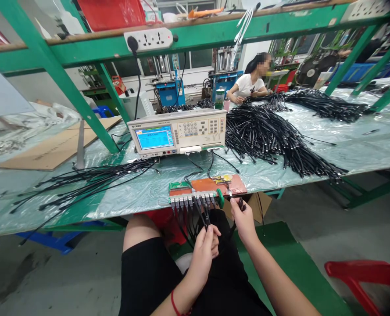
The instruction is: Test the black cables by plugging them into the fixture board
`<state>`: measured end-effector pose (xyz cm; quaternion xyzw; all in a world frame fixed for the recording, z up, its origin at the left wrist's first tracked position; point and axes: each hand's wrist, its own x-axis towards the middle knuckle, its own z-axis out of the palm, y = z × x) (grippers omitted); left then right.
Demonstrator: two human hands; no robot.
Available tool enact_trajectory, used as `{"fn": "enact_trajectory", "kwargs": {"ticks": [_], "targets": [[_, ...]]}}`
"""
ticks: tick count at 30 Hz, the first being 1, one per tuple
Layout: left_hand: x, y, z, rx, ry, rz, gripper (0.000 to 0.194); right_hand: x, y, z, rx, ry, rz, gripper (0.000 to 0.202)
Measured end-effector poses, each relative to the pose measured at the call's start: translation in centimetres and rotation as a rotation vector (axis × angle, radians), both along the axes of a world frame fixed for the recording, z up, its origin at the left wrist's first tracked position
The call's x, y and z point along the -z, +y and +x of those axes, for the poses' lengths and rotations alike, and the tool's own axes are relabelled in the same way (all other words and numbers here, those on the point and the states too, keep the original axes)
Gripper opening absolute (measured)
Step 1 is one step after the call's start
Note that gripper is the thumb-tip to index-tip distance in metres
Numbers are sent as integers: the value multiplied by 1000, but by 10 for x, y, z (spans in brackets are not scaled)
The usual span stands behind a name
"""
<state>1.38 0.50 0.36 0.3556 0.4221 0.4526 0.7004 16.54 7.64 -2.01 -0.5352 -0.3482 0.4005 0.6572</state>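
Note:
My left hand [208,241], with a red cord at the wrist, is closed around black cables [205,215] just below the table edge. My right hand [243,216] pinches black cable ends beside the right end of an orange test board [201,184]. Along the board's front edge runs a row of connector sockets [191,196], with several black cables plugged in and hanging down. Thin leads join the board to a cable tester [178,134] with a lit blue screen. What lies inside my fingers is partly hidden.
A big pile of black cables [267,136] covers the table right of the tester; a smaller bundle [96,177] lies left. A co-worker [252,81] sits behind the table. Green frame posts [66,83] rise at left, and a red stool [366,272] stands at right.

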Motion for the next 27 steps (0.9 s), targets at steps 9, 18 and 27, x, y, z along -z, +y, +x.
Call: {"fn": "enact_trajectory", "kwargs": {"ticks": [9,18,27], "targets": [[-5,1,3,-36,-32,10,67,-6,8,2,-48,109,-3,57],[9,8,6,-43,-3,-6,70,-3,-5,11,-97,287,-133,64],[-9,4,5,-28,92,136,58,-14,6,2,-188,195,-96,64]]}}
